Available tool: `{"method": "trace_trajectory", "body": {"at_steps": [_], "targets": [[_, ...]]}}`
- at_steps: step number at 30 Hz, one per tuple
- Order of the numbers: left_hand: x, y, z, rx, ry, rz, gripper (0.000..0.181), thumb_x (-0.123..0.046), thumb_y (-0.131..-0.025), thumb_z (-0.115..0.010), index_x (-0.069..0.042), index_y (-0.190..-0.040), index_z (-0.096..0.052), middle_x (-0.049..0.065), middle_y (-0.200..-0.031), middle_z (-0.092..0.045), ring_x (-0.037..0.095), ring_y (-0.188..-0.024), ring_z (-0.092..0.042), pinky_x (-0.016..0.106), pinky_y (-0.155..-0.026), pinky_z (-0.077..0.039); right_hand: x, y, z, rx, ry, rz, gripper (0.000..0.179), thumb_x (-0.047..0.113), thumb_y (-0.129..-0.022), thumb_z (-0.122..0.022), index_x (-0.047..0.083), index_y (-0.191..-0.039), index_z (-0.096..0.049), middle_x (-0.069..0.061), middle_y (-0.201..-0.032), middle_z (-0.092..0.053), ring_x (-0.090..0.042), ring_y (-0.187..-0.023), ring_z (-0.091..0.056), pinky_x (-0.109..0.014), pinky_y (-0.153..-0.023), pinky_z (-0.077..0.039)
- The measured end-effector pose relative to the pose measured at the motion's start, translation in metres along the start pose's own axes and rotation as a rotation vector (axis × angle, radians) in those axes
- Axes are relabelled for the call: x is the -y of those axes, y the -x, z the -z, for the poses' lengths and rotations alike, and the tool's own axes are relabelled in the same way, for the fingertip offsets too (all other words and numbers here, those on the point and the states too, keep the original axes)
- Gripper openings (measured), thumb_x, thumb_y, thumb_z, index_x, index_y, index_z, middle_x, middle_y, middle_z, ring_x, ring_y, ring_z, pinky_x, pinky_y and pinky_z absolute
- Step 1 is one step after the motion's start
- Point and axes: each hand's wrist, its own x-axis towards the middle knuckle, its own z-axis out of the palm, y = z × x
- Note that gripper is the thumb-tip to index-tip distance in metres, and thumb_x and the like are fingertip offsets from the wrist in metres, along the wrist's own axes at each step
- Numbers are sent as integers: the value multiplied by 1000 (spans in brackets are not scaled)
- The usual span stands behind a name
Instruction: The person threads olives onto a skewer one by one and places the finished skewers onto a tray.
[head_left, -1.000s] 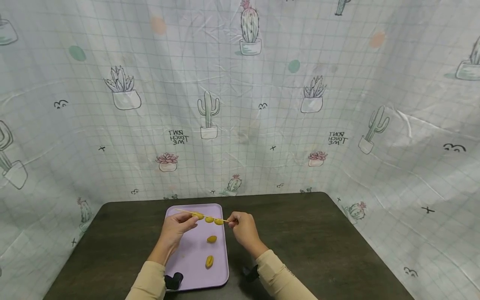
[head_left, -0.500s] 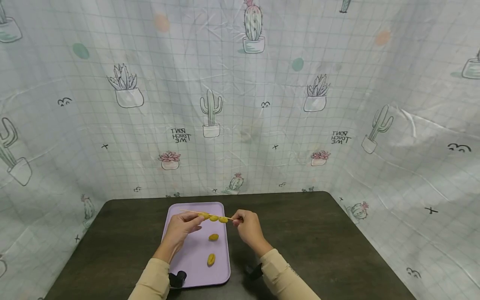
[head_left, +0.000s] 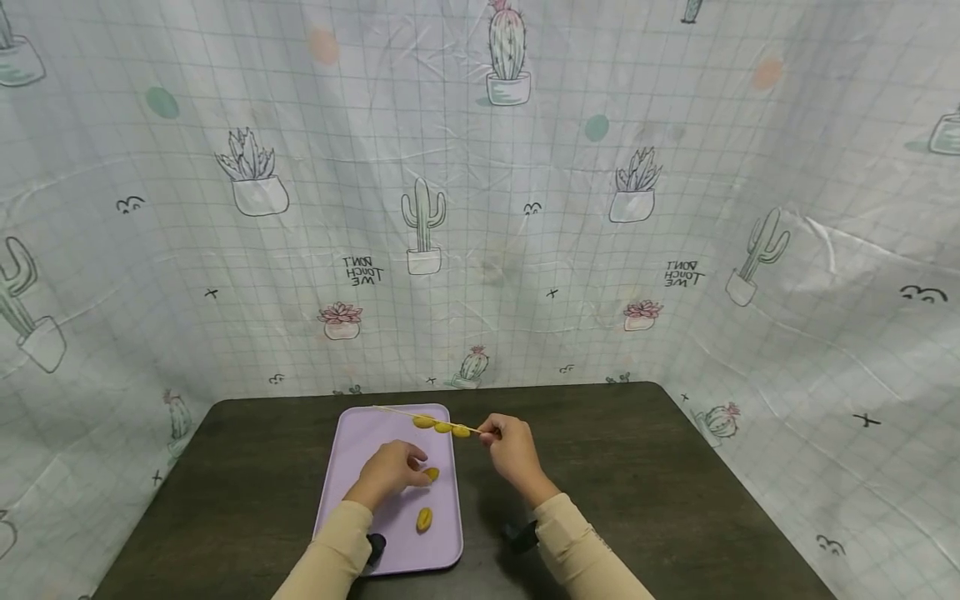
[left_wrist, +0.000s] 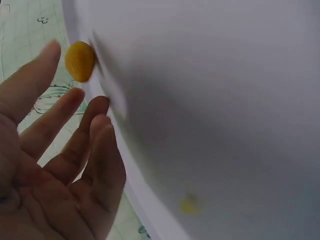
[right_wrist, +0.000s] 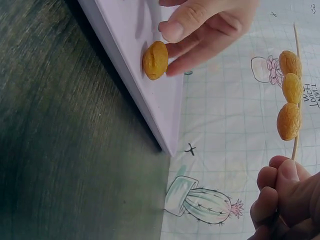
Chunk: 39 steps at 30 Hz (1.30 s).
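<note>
My right hand [head_left: 516,457] pinches the lower end of a thin wooden skewer [right_wrist: 295,149], which tilts up to the left above the tray's far end. Three wrinkled, yellow-brown oval fruits [right_wrist: 289,121] are threaded on it, and its tip sticks out bare beyond them. Low over the lilac tray [head_left: 356,442], my left hand [head_left: 392,473] reaches for a loose fruit [right_wrist: 155,60] of the same kind. Thumb and fingers are spread, with the fingertips right at the fruit, as the right wrist view shows. Another loose fruit [head_left: 424,520] lies nearer the tray's front.
The tray sits on a dark wooden table [head_left: 600,500], left of its middle. A light curtain [head_left: 480,208] printed with cacti hangs behind and along both sides. Black wrist cameras [head_left: 521,537] hang below the sleeves.
My left hand has let go of the skewered fruits and come down to a loose fruit on the tray. The right hand still holds the skewer, now slightly higher and farther right.
</note>
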Motion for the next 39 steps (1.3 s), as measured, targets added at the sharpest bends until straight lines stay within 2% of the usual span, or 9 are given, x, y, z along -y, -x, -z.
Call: {"method": "trace_trajectory", "body": {"at_steps": [4,7,11,18,21,23,27,34,39], "targets": [[-9,-2,-5,-32,-111,-14,40,-13,-69,-94,-14,-106,-80,2,-92,-73,18,-83,-65,40,-70,-52,-2,1,1,4,-2,2,17,-6,-90,-71,8,-80,-73,0,-73,-67,-11,-66,-57,-28,-58,-49],[-8,-2,-8,-80,-158,-27,26,-15,-73,-92,-17,-97,-82,-2,-87,-73,17,-79,-65,39,-66,-52,-3,0,1,-13,-4,15,17,-7,-88,-72,8,-79,-73,-1,-73,-67,-11,-65,-56,-28,-58,-48],[-1,-5,-9,-123,-160,-45,12,-23,-77,-89,-19,-87,-82,-7,-82,-72,14,-76,-64,37,-64,-51,-3,-1,5,-19,-12,13,17,-7,-88,-72,8,-79,-73,-1,-73,-67,-11,-65,-55,-28,-58,-48],[6,0,3,-137,-103,-35,9,-26,-85,-83,-17,-90,-82,-4,-88,-74,14,-80,-66,37,-68,-53,-9,-1,13,-16,9,9,16,-5,-88,-73,9,-79,-73,0,-74,-68,-13,-67,-58,-29,-59,-49],[10,4,12,-118,-66,-66,9,-25,-89,-80,-17,-91,-82,-5,-88,-74,10,-75,-62,34,-66,-53,-17,1,20,-5,9,-9,15,-3,-88,-73,9,-80,-73,-3,-77,-70,-20,-71,-64,-30,-60,-51],[14,6,19,-111,-63,-114,9,-24,-91,-78,-16,-91,-82,-6,-86,-74,7,-72,-60,32,-65,-52,-24,2,25,7,12,-23,14,-3,-89,-72,9,-81,-73,-6,-79,-71,-25,-73,-66,-31,-61,-51],[25,11,33,-138,-42,-199,10,-20,-94,-74,-14,-92,-81,-9,-81,-73,3,-69,-59,27,-63,-50,-36,5,35,44,11,-51,13,-3,-90,-71,7,-82,-73,-7,-80,-70,-32,-76,-67,-33,-62,-53],[33,16,53,-196,-9,-301,9,-15,-93,-74,-10,-96,-81,-10,-77,-72,3,-71,-62,24,-63,-50,-48,8,41,94,26,-36,9,-6,-86,-73,2,-83,-74,0,-76,-68,-18,-71,-63,-32,-62,-53],[33,18,59,-213,-5,-360,7,-7,-89,-75,-8,-94,-80,-8,-79,-71,3,-71,-60,23,-62,-49,-48,7,39,109,46,-6,11,-7,-86,-73,3,-83,-75,0,-76,-68,-16,-70,-62,-33,-62,-52]]}}
